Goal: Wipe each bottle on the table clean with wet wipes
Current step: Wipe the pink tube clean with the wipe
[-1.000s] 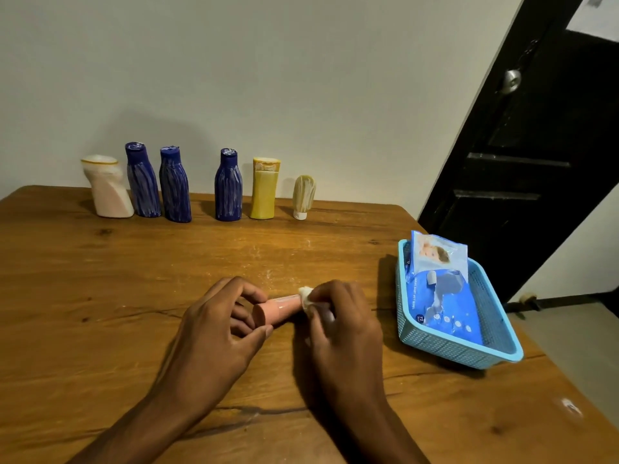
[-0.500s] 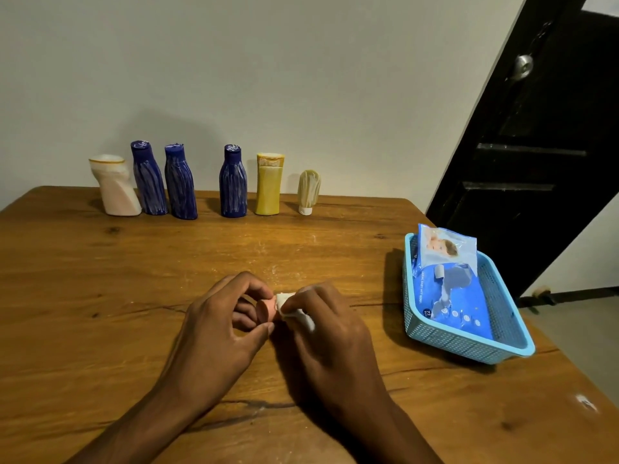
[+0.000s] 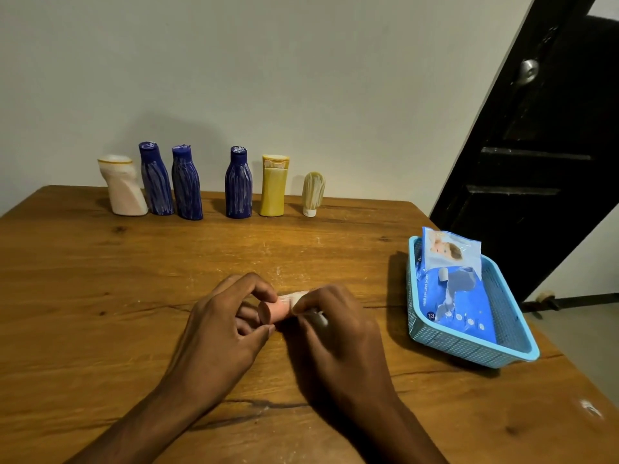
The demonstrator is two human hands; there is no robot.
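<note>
Wipe [image 3: 290,299] slid rightward, hands [image 3: 221,333] gripping pink bottle [image 3: 275,312], six bottles behind

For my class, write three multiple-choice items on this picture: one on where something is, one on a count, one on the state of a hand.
1. Where is the wet wipes pack?
A. Beside the yellow bottle
B. In the blue basket
C. In the left hand

2. How many dark blue bottles stand at the wall?
A. Two
B. Three
C. Five

3. What is the right hand doing?
A. Resting flat
B. Reaching into the basket
C. Pressing a wipe on the pink bottle

Key: B, the pack lies inside the basket; B, three blue bottles stand in the row; C, its fingers curl round the wipe on the bottle.
</note>
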